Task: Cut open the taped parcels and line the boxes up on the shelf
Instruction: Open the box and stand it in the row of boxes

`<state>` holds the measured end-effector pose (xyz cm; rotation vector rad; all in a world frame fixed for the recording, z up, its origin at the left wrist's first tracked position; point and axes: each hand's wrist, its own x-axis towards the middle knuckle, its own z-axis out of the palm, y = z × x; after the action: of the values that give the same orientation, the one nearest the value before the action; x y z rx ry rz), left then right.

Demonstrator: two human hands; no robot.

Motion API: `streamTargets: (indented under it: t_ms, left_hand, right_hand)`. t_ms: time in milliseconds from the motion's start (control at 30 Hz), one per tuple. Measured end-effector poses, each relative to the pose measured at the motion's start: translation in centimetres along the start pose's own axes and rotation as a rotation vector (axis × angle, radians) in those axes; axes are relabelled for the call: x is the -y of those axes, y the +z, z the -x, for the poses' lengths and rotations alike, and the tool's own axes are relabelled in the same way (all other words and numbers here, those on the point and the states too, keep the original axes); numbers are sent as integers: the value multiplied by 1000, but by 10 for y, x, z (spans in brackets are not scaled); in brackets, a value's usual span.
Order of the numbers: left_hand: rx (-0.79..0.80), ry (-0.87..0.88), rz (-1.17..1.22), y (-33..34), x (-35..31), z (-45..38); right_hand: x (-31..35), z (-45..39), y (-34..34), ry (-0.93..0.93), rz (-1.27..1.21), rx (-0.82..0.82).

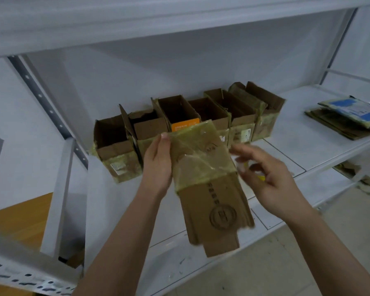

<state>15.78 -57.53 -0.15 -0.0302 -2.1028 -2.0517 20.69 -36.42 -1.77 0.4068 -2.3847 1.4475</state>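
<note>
My left hand (158, 161) grips the left edge of a flat brown cardboard parcel (212, 189), thumb on the front near its top. Yellowish clear tape wraps the parcel's upper half, and a round printed mark sits low on it. My right hand (271, 176), blurred, hovers at the parcel's right edge with fingers curled round a small yellow tool (262, 178), mostly hidden. Behind the parcel, several opened taped boxes (179, 118) stand side by side in a row along the back of the white shelf (286, 150).
A stack of flat parcels (346, 118), the top one with a blue label, lies at the shelf's right end. Cardboard scraps (350, 169) lie on the level below. A perforated metal upright (41, 97) and a wooden surface (19, 221) are at the left.
</note>
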Motion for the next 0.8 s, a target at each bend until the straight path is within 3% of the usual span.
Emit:
streamTargets:
  t_ms: [167,267,367,467,567,667,800]
  left_hand:
    - [-79,-235,144,-6,6,-25]
    - [-83,-323,146,-8,11,-33]
    - [-39,-417,162,-7,20,-37]
    - [6,-398,187,-5,31,-33]
    - [37,-361,179,-3,43,-21]
    - [147,-330,-68,-6,52,-9]
    - [298,-276,-585,-8,57,3]
  right_hand:
    - [-6,13,2,54,-145,362]
    - [-6,14,11,65,90,432]
    - [-10,13,25,104,330,332]
    - [-11,7,33,51,435,103]
    - [-8,-3,36,153,556,34]
    - [-12,-12,46,273,649,35]
    - [-17,-19,57,449,722,72]
